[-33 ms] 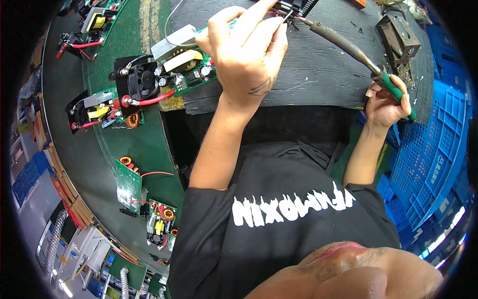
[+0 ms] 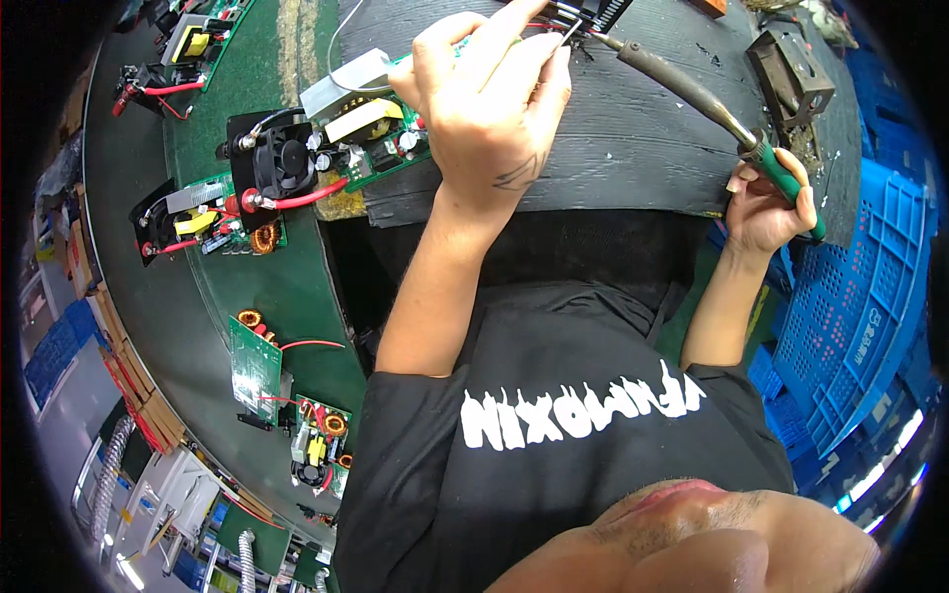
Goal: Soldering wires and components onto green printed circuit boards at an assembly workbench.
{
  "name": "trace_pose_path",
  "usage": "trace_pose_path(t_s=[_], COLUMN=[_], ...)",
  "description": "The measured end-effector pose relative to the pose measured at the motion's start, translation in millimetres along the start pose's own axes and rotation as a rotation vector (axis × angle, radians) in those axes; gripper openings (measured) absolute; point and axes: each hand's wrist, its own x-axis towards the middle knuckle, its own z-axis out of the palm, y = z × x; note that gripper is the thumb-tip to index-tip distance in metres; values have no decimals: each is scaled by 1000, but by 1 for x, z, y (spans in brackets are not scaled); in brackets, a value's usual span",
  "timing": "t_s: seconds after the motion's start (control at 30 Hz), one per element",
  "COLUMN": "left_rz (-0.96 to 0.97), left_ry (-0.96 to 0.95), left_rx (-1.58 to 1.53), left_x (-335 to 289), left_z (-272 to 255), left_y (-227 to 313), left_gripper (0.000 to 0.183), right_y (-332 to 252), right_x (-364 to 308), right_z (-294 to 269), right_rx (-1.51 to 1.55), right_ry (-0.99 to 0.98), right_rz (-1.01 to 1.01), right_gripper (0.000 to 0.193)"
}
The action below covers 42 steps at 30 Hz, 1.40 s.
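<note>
My right hand [image 2: 761,219] is closed round the green handle of a soldering iron [image 2: 677,83]. The iron slants up to the left, and its tip reaches a black finned part [image 2: 605,14] at the top edge. There, the fingers of my left hand [image 2: 489,124] are pinched together on a thin silver metal piece [image 2: 571,33], whose other end my fingers hide. Beneath my left hand lies a green circuit board [image 2: 381,158] with a grey heatsink, a yellow transformer and a black fan [image 2: 284,158]. The finned part is cut off by the picture's edge.
A dark wooden board [image 2: 643,168] covers the bench before me. An open metal iron stand [image 2: 791,84] sits at its right, above a blue crate [image 2: 855,296]. More circuit boards [image 2: 255,356] with red wires lie on the green surface to the left.
</note>
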Motion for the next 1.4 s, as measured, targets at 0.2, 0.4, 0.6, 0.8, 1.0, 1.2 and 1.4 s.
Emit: trace_pose_path(t_s=[0.2,0.4,0.6,0.8,1.0,1.2,1.4], left_rz=[-3,32,-262,-280,-256,-278,-272], left_ry=[166,95,-589,-584,-594,-573,-585], left_rx=[-160,-46,307,290,308,274,294], left_x=[1,7,55,53,54,54,54], left_z=[13,5,-20,-19,-25,-19,-22], left_y=[0,5,48,48,47,47,47], left_gripper=[20,19,17,17,17,17,16], right_y=[-3,7,0,-3,5,-3,1], right_x=[1,3,3,2,2,0,1], right_z=[-12,-7,-12,-11,-7,-6,-4], right_rx=[117,149,140,137,124,89,89], right_ry=[-95,-43,-63,-63,-94,-87,-63], right_rz=[-18,-1,-14,-19,13,1,11], right_gripper=[55,56,55,55,55,54,56])
